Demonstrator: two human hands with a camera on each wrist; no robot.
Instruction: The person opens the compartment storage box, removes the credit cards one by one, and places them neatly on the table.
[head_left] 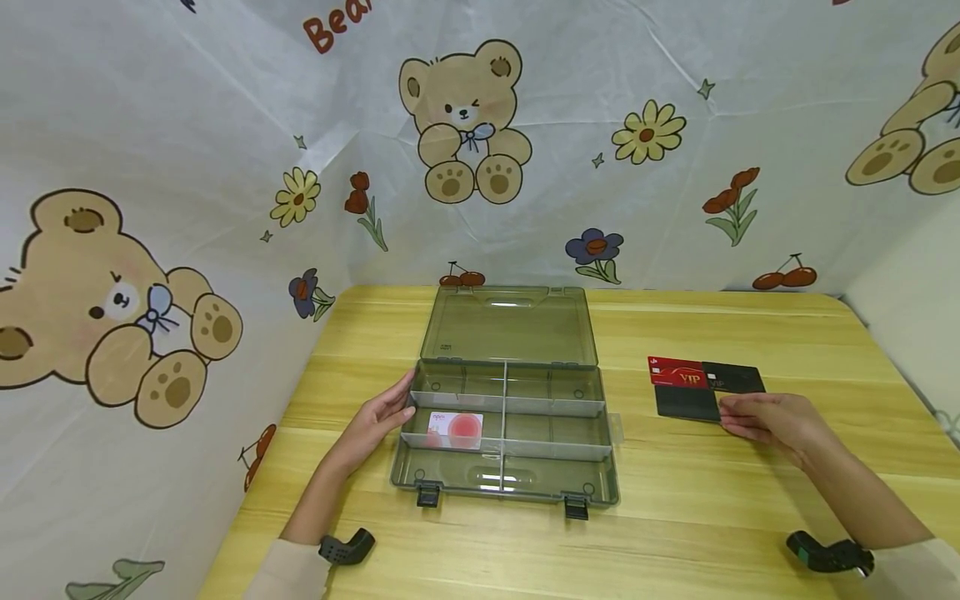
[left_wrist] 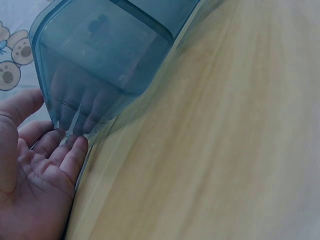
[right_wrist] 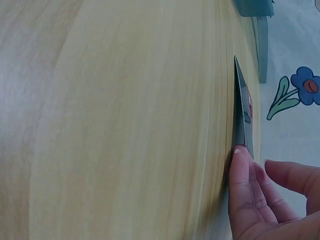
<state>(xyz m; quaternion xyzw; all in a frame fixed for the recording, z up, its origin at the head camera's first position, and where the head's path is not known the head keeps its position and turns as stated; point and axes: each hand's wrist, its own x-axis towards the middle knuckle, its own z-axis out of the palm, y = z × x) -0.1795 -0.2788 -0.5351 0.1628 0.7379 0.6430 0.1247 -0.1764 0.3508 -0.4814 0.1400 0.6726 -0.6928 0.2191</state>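
An open dark translucent divider case (head_left: 504,498) sits mid-table, its lid (head_left: 510,325) laid back. One pink-and-white card (head_left: 455,430) lies in its left middle compartment. My left hand (head_left: 372,425) touches the case's left side with loosely bent fingers; through the clear plastic (left_wrist: 100,55) the left wrist view shows them at a corner. My right hand (head_left: 780,423) pinches a black card (head_left: 686,402) by its right end. In the right wrist view that card (right_wrist: 240,100) is seen nearly edge-on, just above the table. Behind it are a red VIP card (head_left: 677,372) and another black card (head_left: 738,377).
Two dark latches (head_left: 427,495) hang at the case's front edge. A clear tab (head_left: 616,428) sticks out on its right side. The wooden table (head_left: 675,533) backs onto a bear-print cloth (head_left: 540,217), which also rises along the left side.
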